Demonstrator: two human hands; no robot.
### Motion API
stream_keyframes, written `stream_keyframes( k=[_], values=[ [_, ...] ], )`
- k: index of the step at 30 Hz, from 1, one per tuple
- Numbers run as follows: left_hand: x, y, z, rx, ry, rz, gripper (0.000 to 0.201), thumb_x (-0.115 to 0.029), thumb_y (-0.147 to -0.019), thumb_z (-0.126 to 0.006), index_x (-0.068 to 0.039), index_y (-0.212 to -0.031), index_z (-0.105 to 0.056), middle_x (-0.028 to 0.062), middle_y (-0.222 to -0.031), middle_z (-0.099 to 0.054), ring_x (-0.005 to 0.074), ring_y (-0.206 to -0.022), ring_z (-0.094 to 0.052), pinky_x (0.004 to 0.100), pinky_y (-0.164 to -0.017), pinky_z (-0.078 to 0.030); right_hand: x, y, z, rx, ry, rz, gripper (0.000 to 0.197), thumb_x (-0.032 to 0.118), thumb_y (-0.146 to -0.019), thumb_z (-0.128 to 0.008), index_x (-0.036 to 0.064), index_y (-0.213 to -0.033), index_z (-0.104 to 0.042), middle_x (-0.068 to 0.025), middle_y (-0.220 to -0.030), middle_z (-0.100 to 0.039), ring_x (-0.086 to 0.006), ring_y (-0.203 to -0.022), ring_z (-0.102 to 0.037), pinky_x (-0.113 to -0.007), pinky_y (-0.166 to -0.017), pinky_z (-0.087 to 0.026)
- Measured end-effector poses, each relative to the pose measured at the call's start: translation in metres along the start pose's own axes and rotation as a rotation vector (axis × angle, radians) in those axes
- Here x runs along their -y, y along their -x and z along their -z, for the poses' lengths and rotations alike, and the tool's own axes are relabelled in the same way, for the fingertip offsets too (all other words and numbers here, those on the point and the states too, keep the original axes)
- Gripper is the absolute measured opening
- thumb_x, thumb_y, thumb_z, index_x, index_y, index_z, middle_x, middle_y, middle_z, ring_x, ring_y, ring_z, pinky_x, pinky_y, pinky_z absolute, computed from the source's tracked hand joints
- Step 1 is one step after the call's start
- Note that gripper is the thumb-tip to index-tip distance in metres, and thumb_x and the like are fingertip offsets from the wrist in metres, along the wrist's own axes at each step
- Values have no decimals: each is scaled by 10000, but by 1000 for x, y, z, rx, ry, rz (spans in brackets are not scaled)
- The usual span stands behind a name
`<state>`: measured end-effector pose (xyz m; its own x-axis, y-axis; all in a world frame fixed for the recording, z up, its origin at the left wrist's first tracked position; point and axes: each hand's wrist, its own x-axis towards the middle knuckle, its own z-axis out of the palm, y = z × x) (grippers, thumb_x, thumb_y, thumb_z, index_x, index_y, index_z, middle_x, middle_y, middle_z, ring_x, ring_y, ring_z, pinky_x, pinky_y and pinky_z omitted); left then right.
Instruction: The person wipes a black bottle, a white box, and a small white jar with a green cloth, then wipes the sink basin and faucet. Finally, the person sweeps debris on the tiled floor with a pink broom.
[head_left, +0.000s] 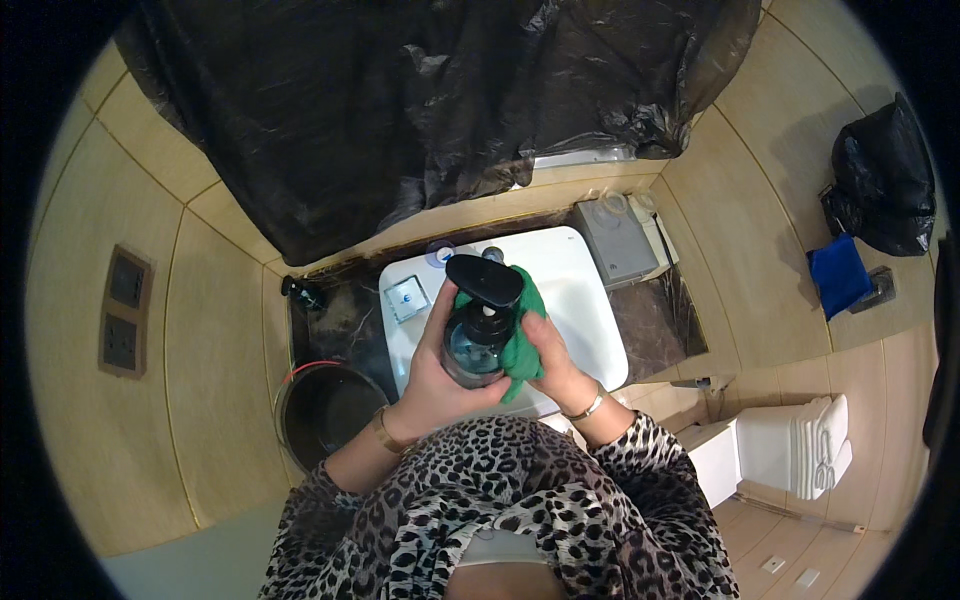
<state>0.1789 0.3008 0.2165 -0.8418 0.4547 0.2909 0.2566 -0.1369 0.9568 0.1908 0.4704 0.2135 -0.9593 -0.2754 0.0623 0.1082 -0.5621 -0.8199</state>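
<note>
Above the near part of the white sink I hold a clear pump bottle with a black pump head. My left hand is wrapped round the bottle's left side and underneath. A green cloth lies against the bottle's right side, bunched in my right hand, whose thumb presses on it. The bottle stands about upright, and its lower part is partly covered by my fingers. Behind the pump head, the tap shows only in part.
A small light-blue box sits on the sink's left rim. Grey boxes stand on the dark counter's right. At lower left is a dark bucket. Black plastic sheeting hangs over the back wall; folded white towels are at right.
</note>
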Motion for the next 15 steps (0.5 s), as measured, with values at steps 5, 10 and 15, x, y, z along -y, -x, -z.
stream_keyframes(
  k=[5,10,15],
  values=[
    [2,-2,0,-131,268,80,992,-26,-639,-774,-34,-1476,-241,63,-1365,-454,154,-1217,-482,311,-1030,-383,-30,7,5,-24,405,97,593,341,-962,-489,-37,-1390,-330,-133,-1330,-470,-223,-1210,-455,-327,-1018,-364],
    [2,-4,12,-190,565,265,800,-25,-680,-696,-45,-1408,-364,78,-1476,-377,177,-1253,-465,331,-1055,-372,-37,7,2,18,765,335,704,272,-909,-567,-43,-1439,-228,-182,-1449,-309,-280,-1320,-346,-372,-1103,-258],
    [-3,-13,5,-274,396,140,821,-56,-672,-720,-22,-1406,-354,113,-1497,-355,214,-1321,-402,357,-1110,-301,-55,12,-6,-22,178,32,636,315,-975,-479,-4,-1459,-217,-153,-1468,-321,-253,-1328,-352,-398,-1108,-262]
  ],
)
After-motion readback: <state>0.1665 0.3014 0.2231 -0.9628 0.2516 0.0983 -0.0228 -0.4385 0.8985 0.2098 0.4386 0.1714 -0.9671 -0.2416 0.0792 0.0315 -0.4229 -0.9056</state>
